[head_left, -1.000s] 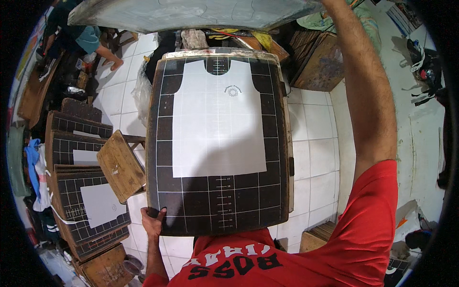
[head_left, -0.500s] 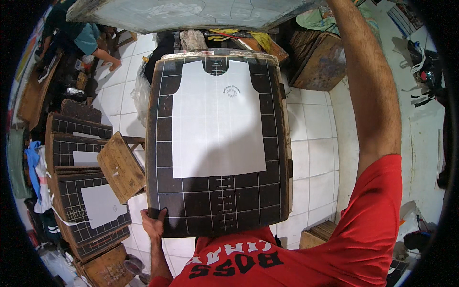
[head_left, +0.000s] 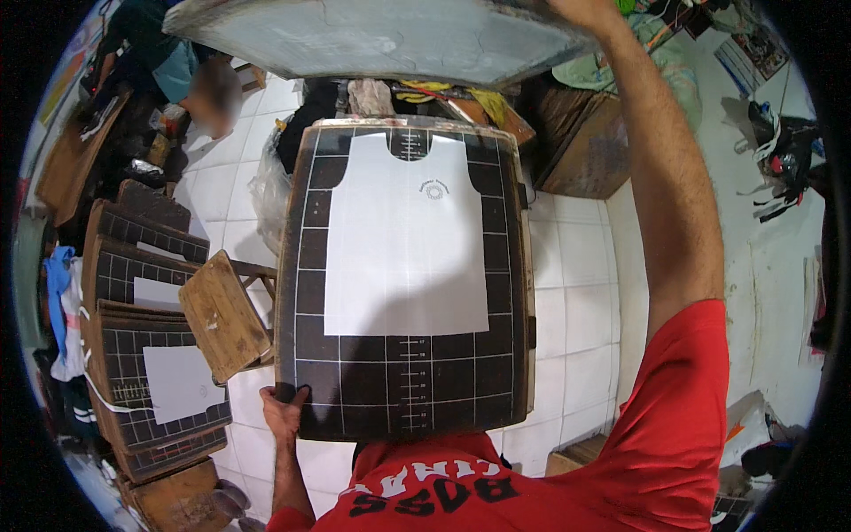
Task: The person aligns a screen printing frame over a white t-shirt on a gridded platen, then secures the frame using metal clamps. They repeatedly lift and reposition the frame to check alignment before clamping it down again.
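In front of me lies a black board [head_left: 341, 377] ruled with a white grid. A white sleeveless shirt panel [head_left: 403, 248] lies flat on its upper part, with a small dark ring-shaped print [head_left: 434, 191] at the upper right of the panel. My left hand [head_left: 284, 410] is closed on the board's near left corner, thumb on top. My raised right hand [head_left: 581, 12], partly cut off by the upper edge, holds the right end of a large framed printing screen [head_left: 381, 44], lifted above the board's far end. Its fingers are mostly out of sight.
To the left, several gridded boards [head_left: 115, 341] are stacked, some carrying white panels [head_left: 182, 381]. A wooden stool [head_left: 226, 315] stands between them and my board. Another person [head_left: 173, 66] is at the far left. A wall [head_left: 753, 266] runs along the right.
The view has shifted, so the board's far end sits lower in the picture. More of the screen and my right hand shows, slightly lower. My left hand keeps its hold on the corner.
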The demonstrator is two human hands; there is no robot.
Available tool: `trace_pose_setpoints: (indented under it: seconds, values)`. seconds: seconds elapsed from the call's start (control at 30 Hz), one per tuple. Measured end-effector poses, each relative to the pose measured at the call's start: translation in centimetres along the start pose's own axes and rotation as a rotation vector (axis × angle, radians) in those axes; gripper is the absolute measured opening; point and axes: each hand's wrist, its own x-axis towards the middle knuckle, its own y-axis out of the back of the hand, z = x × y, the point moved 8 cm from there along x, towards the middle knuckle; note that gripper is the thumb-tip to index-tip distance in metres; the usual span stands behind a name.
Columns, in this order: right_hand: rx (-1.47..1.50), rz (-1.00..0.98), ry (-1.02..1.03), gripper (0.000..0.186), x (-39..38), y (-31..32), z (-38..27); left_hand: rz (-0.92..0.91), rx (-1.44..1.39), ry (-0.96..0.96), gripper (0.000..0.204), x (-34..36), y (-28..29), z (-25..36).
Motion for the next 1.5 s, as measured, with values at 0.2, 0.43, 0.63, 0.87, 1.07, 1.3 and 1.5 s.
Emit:
trace_pose_setpoints:
  seconds: [0.2, 0.43, 0.63, 0.87, 1.07, 1.3, 1.5]
  values:
    - [-0.022, -0.011, -0.046, 0.045, -3.2, -0.2, -1.4, 0.073, 0.092, -0.175, 0.061, 2.1, -2.1, -3.2]
    - [-0.120, -0.075, 0.078, 0.049, -9.3, -3.1, -0.9, 0.149, 0.067, -0.298, 0.055, 3.7, -2.1, -4.3]
    - [0.040, -0.070, 0.277, 0.035, -20.3, -6.0, -2.4, 0.311, 0.082, -0.348, 0.074, 1.1, -1.3, -1.3]
    - [0.146, -0.294, 0.106, 0.045, -38.2, -18.3, -2.8, 0.305, -0.021, -0.335, 0.076, -4.4, -2.0, 2.4]
    - [0.325, -0.410, -0.033, 0.047, -44.4, -25.8, 0.3, -0.163, -0.475, -0.371, 0.045, -11.4, -2.5, 12.8]
    - [0.494, -0.414, 0.086, 0.061, -45.5, -26.2, 2.4, -0.458, -0.560, -1.025, 0.028, -29.6, 1.7, 40.4]
    - [0.583, -0.245, 0.099, 0.061, -46.1, -20.7, 10.0, -0.245, -0.937, -1.434, 0.042, -37.8, 1.1, 53.3]
